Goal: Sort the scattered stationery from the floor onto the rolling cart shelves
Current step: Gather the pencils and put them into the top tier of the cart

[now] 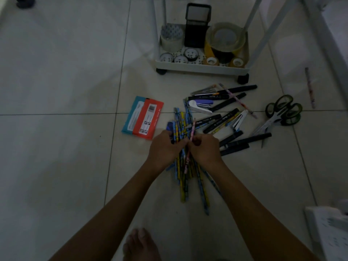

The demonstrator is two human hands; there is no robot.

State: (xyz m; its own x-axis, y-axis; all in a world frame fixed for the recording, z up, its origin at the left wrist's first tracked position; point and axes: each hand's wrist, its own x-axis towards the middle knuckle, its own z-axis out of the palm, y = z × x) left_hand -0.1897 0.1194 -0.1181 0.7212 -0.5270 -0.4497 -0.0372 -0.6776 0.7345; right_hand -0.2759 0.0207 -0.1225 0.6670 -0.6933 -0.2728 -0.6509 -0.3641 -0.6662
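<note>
On cart shelf (201, 65): tape rolls (225, 37).

We see a pale tiled floor (56, 81) with dark grout lines crossing it. At the bottom edge a bare foot (140, 245) rests on the tiles. In the top left corner sits a dark rounded object (25, 1), too cut off for us to identify. At the lower right edge a white perforated plastic thing (331, 232) juts in.
</note>
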